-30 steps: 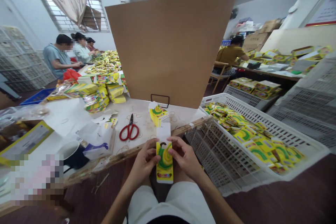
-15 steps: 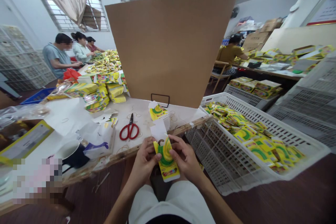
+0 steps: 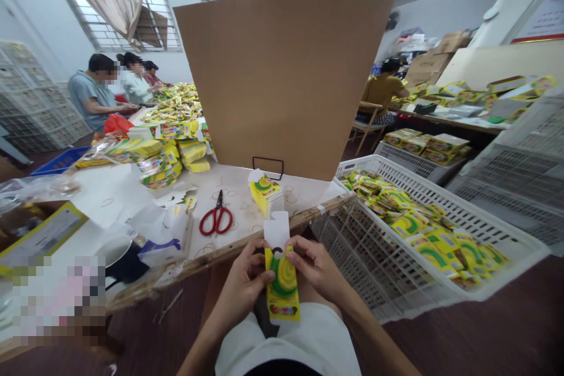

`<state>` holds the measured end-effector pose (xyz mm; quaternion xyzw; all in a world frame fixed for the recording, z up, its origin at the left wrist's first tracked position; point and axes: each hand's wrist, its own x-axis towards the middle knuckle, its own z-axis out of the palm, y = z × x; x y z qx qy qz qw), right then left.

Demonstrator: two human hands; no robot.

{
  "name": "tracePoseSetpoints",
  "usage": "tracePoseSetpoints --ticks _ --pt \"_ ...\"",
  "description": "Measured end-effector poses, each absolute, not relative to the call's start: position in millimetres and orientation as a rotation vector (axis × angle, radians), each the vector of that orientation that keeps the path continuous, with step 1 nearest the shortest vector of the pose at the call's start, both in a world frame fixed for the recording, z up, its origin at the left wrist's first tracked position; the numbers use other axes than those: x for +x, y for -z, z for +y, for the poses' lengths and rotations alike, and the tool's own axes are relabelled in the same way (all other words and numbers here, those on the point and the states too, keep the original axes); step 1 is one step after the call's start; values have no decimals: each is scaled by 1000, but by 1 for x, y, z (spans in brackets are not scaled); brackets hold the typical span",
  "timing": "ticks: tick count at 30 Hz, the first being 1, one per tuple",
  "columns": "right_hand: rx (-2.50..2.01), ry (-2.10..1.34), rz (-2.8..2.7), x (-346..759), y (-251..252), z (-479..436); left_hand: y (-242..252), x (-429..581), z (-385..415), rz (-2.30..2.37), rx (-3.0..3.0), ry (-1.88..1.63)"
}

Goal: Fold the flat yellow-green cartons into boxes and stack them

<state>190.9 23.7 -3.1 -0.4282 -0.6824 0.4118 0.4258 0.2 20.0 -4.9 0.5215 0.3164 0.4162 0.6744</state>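
Between my hands is a small yellow and green printed carton (image 3: 282,282), held above my lap with its white top flap (image 3: 277,230) standing up. My left hand (image 3: 247,273) grips its left edge, the thumb lying on the printed front. My right hand (image 3: 315,261) pinches the upper right edge near the flap. Just beyond, on the table, stands a stack of flat cartons (image 3: 265,192) of the same print. Red-handled scissors (image 3: 215,221) lie to the left of that stack. Whether anything is inside the held carton cannot be made out.
A large cardboard sheet (image 3: 286,76) stands upright on the table (image 3: 238,188). At right is a white plastic crate (image 3: 392,270) filled with yellow packs. Left are a dark mug (image 3: 126,261), a tissue pack (image 3: 161,247) and carton bundles (image 3: 161,167). Several people sit farther back.
The carton has turned from a tilt to nearly upright and shifted slightly right and down. My right hand's fingers have moved up its edge toward the flap.
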Motion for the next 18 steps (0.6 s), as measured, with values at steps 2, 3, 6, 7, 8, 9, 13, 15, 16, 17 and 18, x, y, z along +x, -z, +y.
tracePoseSetpoints --ticks 2,3,6,7,8,9,13,15,16,17,18 --pt "-1093 -949 -1712 190 6 24 7 -1 20 703 1165 -904" --pt "-1091 -922 -1705 189 8 24 8 -1 21 697 1152 -898" --pt "-1051 -918 -1581 185 12 24 9 -1 22 683 1122 -897" --pt "-1047 -915 -1520 183 13 25 9 0 23 676 1120 -894" --pt "-1049 -899 -1463 183 13 25 9 0 23 669 1123 -890" --pt "-1053 -871 -1432 183 13 26 9 1 24 667 1129 -891" --pt "-1077 -823 -1514 189 8 30 12 2 25 755 1218 -963" --pt "-1081 -972 -1563 190 4 30 15 2 25 835 1273 -996" --pt "-1084 -1068 -1567 190 2 30 15 2 24 860 1291 -1000" --pt "-1093 -1143 -1570 188 1 29 16 3 24 869 1297 -1000" --pt "-1114 -1175 -1573 187 0 28 15 4 23 860 1294 -993"
